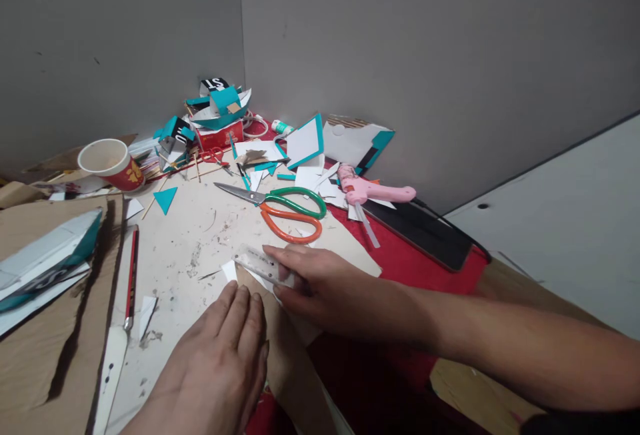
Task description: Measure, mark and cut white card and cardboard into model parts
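Note:
My right hand point(313, 278) is closed around a clear, flat plastic piece point(260, 263) with small dark marks, whose kind I cannot make out. It lies low over the white sheet. Beside it, my left hand point(227, 341) rests with its fingers extended and laid flat on a brown cardboard strip point(295, 368) and the edge of a small white paper piece point(229, 269). The strip runs down toward me beneath both hands. Just beyond my right hand lie scissors point(257, 198) with one green and one orange handle, blades pointing left.
A pink glue gun point(370, 189) and a dark phone point(420, 235) lie at right on red cloth. On the left are a paper cup point(107, 160), a red pencil point(131, 278) and brown cardboard point(45, 361). Paper models point(220, 111) and scraps crowd the wall corner.

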Demonstrator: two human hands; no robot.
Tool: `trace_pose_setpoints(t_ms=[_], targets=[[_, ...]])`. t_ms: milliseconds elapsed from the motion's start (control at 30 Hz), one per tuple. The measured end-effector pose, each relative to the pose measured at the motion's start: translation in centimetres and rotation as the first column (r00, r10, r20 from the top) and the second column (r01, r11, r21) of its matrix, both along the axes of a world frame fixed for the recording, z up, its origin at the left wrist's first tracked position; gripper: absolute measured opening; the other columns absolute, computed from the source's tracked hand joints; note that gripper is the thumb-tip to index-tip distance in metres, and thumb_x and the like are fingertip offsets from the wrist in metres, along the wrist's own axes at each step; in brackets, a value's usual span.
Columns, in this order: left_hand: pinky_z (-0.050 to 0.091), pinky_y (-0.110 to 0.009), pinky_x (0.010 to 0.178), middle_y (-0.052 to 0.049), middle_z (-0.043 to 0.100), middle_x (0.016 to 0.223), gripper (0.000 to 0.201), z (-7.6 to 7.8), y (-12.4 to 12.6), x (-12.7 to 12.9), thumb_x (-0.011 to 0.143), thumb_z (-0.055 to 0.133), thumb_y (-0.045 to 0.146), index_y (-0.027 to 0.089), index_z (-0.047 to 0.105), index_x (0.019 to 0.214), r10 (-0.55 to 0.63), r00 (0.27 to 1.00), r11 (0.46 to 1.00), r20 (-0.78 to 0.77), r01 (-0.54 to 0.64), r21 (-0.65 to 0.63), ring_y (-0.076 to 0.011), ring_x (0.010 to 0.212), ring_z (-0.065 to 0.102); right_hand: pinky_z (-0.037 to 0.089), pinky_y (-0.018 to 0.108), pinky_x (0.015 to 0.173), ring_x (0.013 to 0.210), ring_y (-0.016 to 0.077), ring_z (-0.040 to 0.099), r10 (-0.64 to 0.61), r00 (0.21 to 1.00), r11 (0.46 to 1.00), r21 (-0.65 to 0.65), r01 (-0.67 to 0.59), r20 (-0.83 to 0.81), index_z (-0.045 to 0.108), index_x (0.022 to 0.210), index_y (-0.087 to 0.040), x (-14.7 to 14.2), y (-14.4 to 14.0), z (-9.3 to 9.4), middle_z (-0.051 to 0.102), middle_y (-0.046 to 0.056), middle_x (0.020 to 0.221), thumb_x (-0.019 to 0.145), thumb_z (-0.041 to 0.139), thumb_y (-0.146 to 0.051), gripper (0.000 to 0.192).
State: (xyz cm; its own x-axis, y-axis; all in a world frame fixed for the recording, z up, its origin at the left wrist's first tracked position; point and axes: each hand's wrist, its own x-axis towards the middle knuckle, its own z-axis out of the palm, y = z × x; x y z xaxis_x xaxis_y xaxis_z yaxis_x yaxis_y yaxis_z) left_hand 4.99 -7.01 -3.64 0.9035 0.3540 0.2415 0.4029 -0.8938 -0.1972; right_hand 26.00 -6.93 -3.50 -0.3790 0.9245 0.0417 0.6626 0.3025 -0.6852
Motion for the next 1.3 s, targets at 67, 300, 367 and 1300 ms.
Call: trace_pose_setpoints(t_ms=[67, 300, 367, 1300], targets=[[0.059, -0.042, 0.084, -0.02, 0.07, 0.113, 0.04, 0.0, 0.0, -0.1, 0.079, 0.044, 0.01, 0.001, 0.067, 0.11, -0.004, 1.0, 1.0, -0.018, 0.004, -0.016, -0.0339, 0.103, 0.067, 0.048, 0.032, 0.084, 0.095, 0.0219, 0.065, 0.013, 1.0, 1.0, -0.017, -0.013, -0.009, 0.047, 0.137, -0.015, 0.0, -0.3, 0.4, 0.069, 0.01, 0.108, 0.089, 0.052, -0.024, 0.049], [0.058, -0.043, 0.087, -0.024, 0.065, 0.12, 0.038, -0.5, -0.1, -0.7, 0.083, 0.047, 0.013, 0.004, 0.062, 0.116, 0.052, 0.998, 0.99, -0.024, -0.055, -0.131, -0.0327, 0.111, 0.063, 0.044, 0.027, 0.066, 0.08, 0.0214, 0.067, 0.12, 0.984, 0.988, -0.109, -0.106, 0.13, 0.054, 0.118, -0.02, -1.0, -0.9, 2.6, 0.071, 0.006, 0.091, 0.091, 0.049, -0.027, 0.029], [0.058, -0.042, 0.086, -0.023, 0.065, 0.121, 0.036, -0.4, -0.1, -0.8, 0.085, 0.046, 0.014, 0.006, 0.062, 0.116, 0.061, 0.998, 0.985, -0.033, -0.065, -0.159, -0.0315, 0.112, 0.063, 0.039, 0.026, 0.056, 0.071, 0.0206, 0.066, 0.128, 0.972, 0.99, -0.081, -0.114, 0.198, 0.052, 0.114, -0.019, -1.4, -0.7, 2.5, 0.07, 0.004, 0.082, 0.089, 0.049, -0.027, 0.027], [0.061, -0.037, 0.08, -0.017, 0.069, 0.109, 0.026, 0.0, 1.3, -1.3, 0.088, 0.047, 0.02, 0.012, 0.057, 0.11, 0.107, 0.99, 0.968, 0.096, -0.081, -0.237, -0.0248, 0.1, 0.069, 0.04, 0.03, 0.056, 0.07, 0.0213, 0.061, 0.08, 0.973, 0.991, 0.088, -0.101, 0.216, 0.05, 0.118, -0.016, -2.1, 0.1, 0.0, 0.065, 0.008, 0.095, 0.084, 0.062, -0.037, 0.042]])
